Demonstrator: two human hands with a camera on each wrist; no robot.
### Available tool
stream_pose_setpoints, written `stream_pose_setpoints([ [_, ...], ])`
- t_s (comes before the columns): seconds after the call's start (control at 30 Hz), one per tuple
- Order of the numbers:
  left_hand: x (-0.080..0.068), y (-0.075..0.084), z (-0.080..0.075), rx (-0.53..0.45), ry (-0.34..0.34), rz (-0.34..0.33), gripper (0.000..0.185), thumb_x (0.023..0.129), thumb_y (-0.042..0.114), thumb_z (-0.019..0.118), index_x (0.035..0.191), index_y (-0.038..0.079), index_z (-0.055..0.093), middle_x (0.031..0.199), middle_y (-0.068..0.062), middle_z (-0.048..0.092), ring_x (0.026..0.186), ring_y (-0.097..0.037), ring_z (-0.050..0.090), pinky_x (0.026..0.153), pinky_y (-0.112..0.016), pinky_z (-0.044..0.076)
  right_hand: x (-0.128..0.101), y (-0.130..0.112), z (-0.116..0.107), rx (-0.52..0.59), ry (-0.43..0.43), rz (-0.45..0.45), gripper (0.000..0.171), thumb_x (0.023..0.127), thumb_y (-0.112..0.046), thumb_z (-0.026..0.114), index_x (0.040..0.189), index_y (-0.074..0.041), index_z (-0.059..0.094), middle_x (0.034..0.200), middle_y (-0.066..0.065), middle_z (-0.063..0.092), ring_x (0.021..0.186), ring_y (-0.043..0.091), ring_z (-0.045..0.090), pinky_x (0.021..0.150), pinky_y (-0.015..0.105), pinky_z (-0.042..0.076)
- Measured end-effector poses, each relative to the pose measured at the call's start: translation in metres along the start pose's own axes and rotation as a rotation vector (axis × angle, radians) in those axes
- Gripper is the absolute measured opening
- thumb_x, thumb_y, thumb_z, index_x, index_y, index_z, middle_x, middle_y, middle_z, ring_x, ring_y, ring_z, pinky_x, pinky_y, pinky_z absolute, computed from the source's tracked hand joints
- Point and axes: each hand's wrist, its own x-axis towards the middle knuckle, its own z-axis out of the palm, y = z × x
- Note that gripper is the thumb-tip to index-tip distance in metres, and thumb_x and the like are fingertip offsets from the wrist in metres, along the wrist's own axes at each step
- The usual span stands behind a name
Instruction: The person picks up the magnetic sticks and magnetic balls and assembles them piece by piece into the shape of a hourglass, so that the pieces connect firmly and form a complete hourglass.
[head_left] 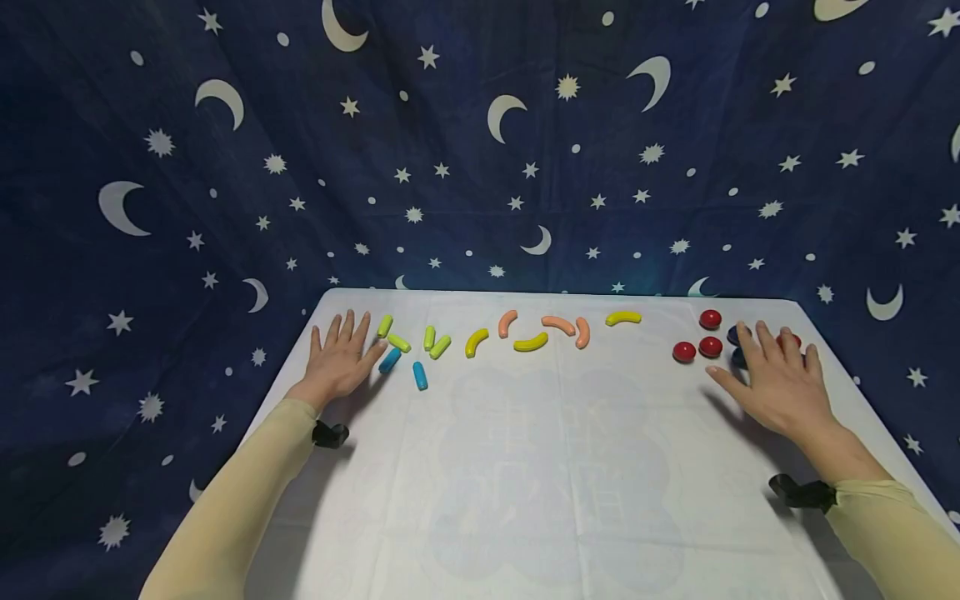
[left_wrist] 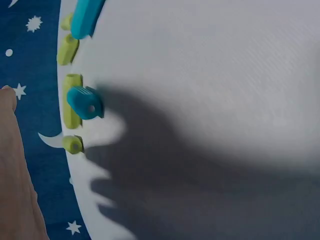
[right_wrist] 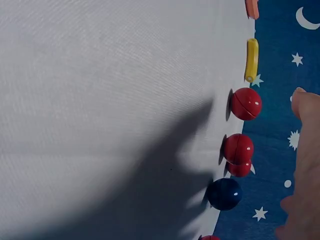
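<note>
A: Where do the hands lie?
B: Left hand point(head_left: 339, 357) rests flat, fingers spread and holding nothing, just beside the green pieces point(head_left: 397, 342) and a blue piece point(head_left: 389, 360). Right hand point(head_left: 780, 379) lies equally released, its fingers over the dark balls point(head_left: 733, 335), beside the red balls point(head_left: 709, 346).

A: Which step is this?
B: Seemingly a rest pose, nothing yet grasped. A next move would call for curling fingers round the nearest piece on the table point(head_left: 525, 467)

Red balls point(head_left: 697, 339) — starry navy cloth point(head_left: 480, 150)
</note>
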Motion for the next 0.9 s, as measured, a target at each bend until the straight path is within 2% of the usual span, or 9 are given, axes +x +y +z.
stream_pose_setpoints([
  [0.2,0.005,0.008,-0.005,-0.025,0.055,0.004,0.083,0.105,0.063,0.03,0.165,0.012,0.004,0.169,-0.022,-0.002,0.154,-0.042,-0.007,0.114,-0.065,-0.017,0.001,0.003,-0.011,0.013,0.041,-0.001,0.097,0.099,-0.064,0.048,0.163,-0.004,0.007,0.164,0.033,0.006,0.149,0.054,-0.008,0.111,0.064,-0.022],
  [0.33,0.005,0.015,-0.014,-0.038,0.11,0.031,0.083,0.105,0.057,0.041,0.165,0.011,0.006,0.169,-0.022,0.003,0.154,-0.043,-0.004,0.115,-0.067,-0.011,0.002,0.005,-0.024,0.038,0.108,0.004,0.091,0.101,-0.059,0.048,0.163,-0.004,0.009,0.164,0.032,0.011,0.151,0.051,-0.005,0.115,0.064,-0.017],
  [0.43,0.006,0.021,-0.023,-0.055,0.151,0.06,0.083,0.105,0.053,0.047,0.165,0.01,0.009,0.169,-0.022,0.004,0.154,-0.043,-0.002,0.116,-0.069,-0.008,0.004,0.007,-0.04,0.1,0.176,0.034,0.083,0.104,-0.051,0.046,0.163,-0.004,0.012,0.164,0.03,0.015,0.152,0.049,0.001,0.118,0.064,-0.01],
  [0.6,0.007,0.031,-0.037,-0.12,0.207,0.102,0.082,0.104,0.049,0.052,0.165,0.012,0.012,0.169,-0.02,0.006,0.155,-0.042,0.001,0.117,-0.067,-0.006,0.002,0.011,-0.065,0.231,0.274,0.136,0.072,0.107,-0.042,0.041,0.163,-0.003,0.016,0.164,0.029,0.018,0.15,0.051,0.01,0.118,0.066,0.001],
  [0.77,0.007,0.045,-0.046,-0.176,0.238,0.133,0.08,0.103,0.045,0.056,0.165,0.012,0.017,0.169,-0.019,0.014,0.155,-0.039,0.004,0.119,-0.064,-0.005,-0.001,0.015,-0.076,0.306,0.293,0.239,0.069,0.108,-0.038,0.037,0.163,-0.003,0.015,0.164,0.03,0.016,0.15,0.053,0.01,0.118,0.067,0.004],
  [0.9,0.005,0.059,-0.046,-0.204,0.248,0.166,0.078,0.103,0.042,0.058,0.164,0.011,0.021,0.167,-0.019,0.019,0.154,-0.04,0.009,0.119,-0.064,-0.002,-0.004,0.025,-0.07,0.355,0.255,0.281,0.071,0.107,-0.038,0.04,0.162,-0.002,0.014,0.164,0.032,0.015,0.148,0.056,0.012,0.115,0.07,0.01],
])
